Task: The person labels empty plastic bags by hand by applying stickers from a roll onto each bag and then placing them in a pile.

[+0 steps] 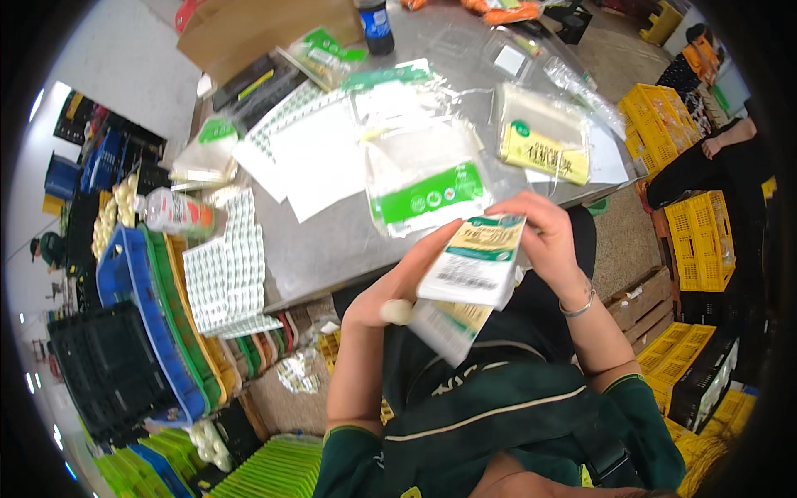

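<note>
A stack of printed paper labels [470, 267], white with cream and green bands and a barcode, is held between my two hands in front of my apron. My left hand [389, 286] grips the left edge, with a small pale round object [397, 312] at its thumb side. On the upper right corner, the fingers of my right hand [548, 239] pinch the labels. More of the label strip [445, 330] hangs below, blurred. Just beyond my hands, a pile of clear plastic bags with a green printed band [429, 196] lies on the metal table [305, 255].
Yellow-printed bags [545, 146] lie at the right, white sheets [320, 155] at the left. A sheet of small stickers [227, 274] drapes over stacked crates [149, 324]. A dark bottle [376, 28] and cardboard box [268, 37] stand behind. Another person's arm [728, 137] shows at right near yellow crates [700, 239].
</note>
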Action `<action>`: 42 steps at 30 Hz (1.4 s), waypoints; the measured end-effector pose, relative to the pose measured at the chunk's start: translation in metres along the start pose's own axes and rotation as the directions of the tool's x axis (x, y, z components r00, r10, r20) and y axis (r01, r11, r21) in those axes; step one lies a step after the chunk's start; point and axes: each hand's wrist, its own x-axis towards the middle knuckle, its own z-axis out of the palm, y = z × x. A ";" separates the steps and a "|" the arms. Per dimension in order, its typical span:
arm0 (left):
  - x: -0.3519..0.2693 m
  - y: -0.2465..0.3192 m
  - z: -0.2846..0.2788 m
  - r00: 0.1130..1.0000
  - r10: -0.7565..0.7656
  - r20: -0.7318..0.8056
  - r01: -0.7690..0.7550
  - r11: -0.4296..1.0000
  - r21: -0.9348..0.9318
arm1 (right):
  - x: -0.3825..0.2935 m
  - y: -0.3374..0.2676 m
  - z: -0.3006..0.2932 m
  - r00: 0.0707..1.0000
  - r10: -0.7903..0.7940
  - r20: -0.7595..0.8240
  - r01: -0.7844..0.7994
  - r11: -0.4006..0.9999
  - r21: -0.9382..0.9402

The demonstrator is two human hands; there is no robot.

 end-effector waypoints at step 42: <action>0.099 -0.009 -0.127 0.988 0.130 -0.084 0.097 -0.091 0.991 | -0.008 0.076 -0.008 0.946 -0.079 0.313 -0.059 0.911 0.407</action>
